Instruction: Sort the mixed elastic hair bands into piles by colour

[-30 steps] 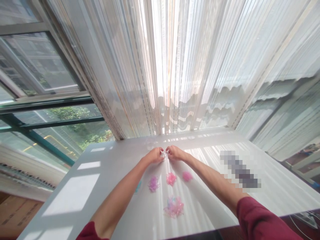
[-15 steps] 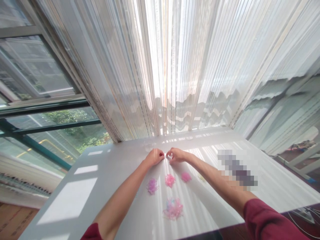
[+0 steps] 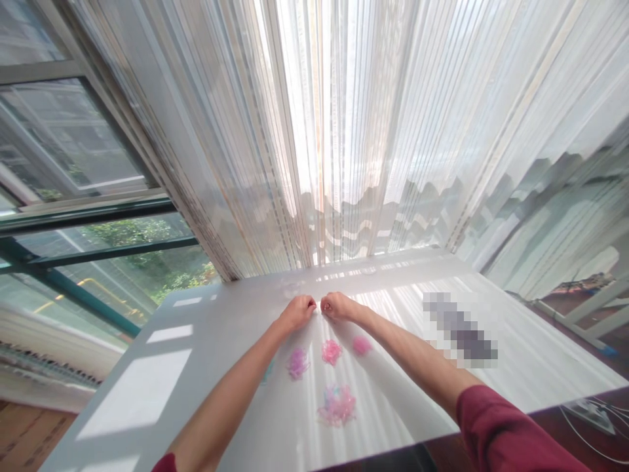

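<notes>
Two hands closed over the table's far half: your left hand, right hand; can't tell contents. Low left forearm could scatter mid-table purple pile.

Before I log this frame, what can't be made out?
- Head view: anything in left hand or right hand, behind curled fingers.
- Head view: the teal strands, partly behind the left forearm.
- Head view: the dark shape, pixelated.
- Head view: right sleeve, cut by the bottom edge.

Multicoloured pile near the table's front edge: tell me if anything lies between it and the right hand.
Yes, the middle pink clump lies on the table, between the right hand and the multicoloured pile.
</notes>
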### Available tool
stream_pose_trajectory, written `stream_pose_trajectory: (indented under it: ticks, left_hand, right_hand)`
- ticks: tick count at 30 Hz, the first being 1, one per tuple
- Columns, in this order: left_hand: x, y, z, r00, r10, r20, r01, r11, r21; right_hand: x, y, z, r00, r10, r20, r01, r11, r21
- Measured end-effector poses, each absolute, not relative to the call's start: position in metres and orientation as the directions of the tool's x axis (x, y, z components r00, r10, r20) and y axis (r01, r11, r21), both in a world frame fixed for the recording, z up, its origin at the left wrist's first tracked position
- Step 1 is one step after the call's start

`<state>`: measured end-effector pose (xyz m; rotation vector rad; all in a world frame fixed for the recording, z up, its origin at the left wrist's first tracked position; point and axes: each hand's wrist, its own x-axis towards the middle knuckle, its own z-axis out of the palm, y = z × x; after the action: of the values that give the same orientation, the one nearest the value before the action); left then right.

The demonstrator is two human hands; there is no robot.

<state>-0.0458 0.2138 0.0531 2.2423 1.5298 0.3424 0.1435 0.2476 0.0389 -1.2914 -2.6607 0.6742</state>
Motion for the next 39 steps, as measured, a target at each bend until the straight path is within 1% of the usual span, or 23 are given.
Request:
stream_pose_trajectory:
  ticks: [4, 8, 14, 19, 22, 25, 29, 34, 39]
  left_hand:
    - [-0.055, 0.192, 0.068, 0.389, 0.921, 0.014, 0.802, -0.346, 0.487]
    - [-0.051, 0.147, 0.075, 0.434, 0.899, 0.049, 0.762, -0.396, 0.513]
    - [-0.033, 0.059, 0.053, 0.551, 0.834, 0.036, 0.68, -0.473, 0.56]
    - [-0.035, 0.033, 0.036, 0.514, 0.857, 0.039, 0.687, -0.438, 0.579]
    - [-0.041, 0.034, 0.042, 0.488, 0.872, 0.039, 0.69, -0.413, 0.594]
    - [-0.047, 0.044, 0.054, 0.448, 0.893, 0.041, 0.708, -0.382, 0.594]
    - [-0.049, 0.078, 0.069, 0.4, 0.916, 0.027, 0.768, -0.351, 0.535]
    - [-0.04, 0.137, 0.072, 0.397, 0.916, -0.051, 0.845, -0.343, 0.41]
    - [-0.023, 0.172, 0.067, 0.423, 0.898, -0.122, 0.868, -0.364, 0.338]
  right_hand:
    - [0.147, 0.243, 0.042, -0.621, 0.775, -0.115, 0.737, 0.528, -0.422]
    - [0.153, 0.236, 0.045, -0.613, 0.782, -0.112, 0.741, 0.52, -0.425]
    - [0.164, 0.23, 0.057, -0.611, 0.788, -0.076, 0.729, 0.523, -0.442]
    - [0.176, 0.212, 0.074, -0.628, 0.777, -0.032, 0.699, 0.546, -0.463]
    - [0.187, 0.177, 0.073, -0.667, 0.745, -0.005, 0.653, 0.582, -0.484]
    - [0.199, 0.13, 0.061, -0.707, 0.707, 0.005, 0.608, 0.612, -0.506]
    - [0.207, 0.086, 0.04, -0.731, 0.683, 0.0, 0.578, 0.619, -0.532]
    - [0.21, 0.081, 0.038, -0.718, 0.696, 0.031, 0.565, 0.608, -0.557]
    - [0.217, 0.112, 0.054, -0.647, 0.757, 0.086, 0.612, 0.584, -0.534]
